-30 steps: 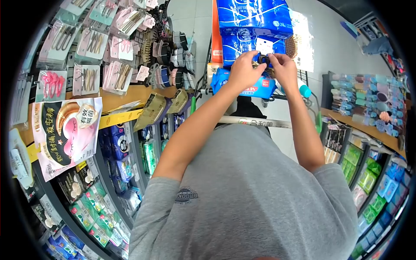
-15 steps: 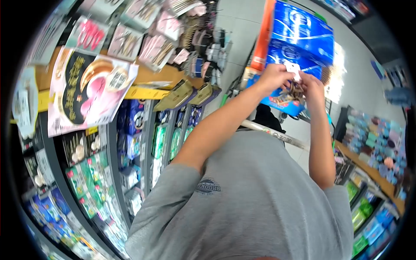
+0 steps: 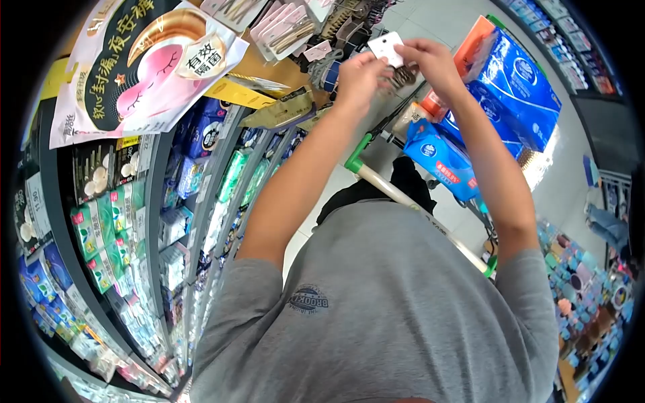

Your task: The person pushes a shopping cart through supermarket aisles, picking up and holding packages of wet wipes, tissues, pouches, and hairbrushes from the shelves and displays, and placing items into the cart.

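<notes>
My right hand pinches a small white card by its right edge. Brown hair accessories, possibly coiled hair ties, hang below the card, partly hidden by my fingers. My left hand is closed at the card's lower left corner, its fingers slightly blurred. Both hands are raised beside the rack of hair accessories, with the shopping cart to their right.
The cart, with its pale handle, carries blue tissue packs, a blue wipes pack and an orange item. Shelves of packaged goods line the left. A large pink eye-mask-printed package juts out there.
Both hands have moved left with the card, from over the cart toward the hair accessory rack. My view has turned, so the cart appears farther right and the wipes pack is uncovered.
</notes>
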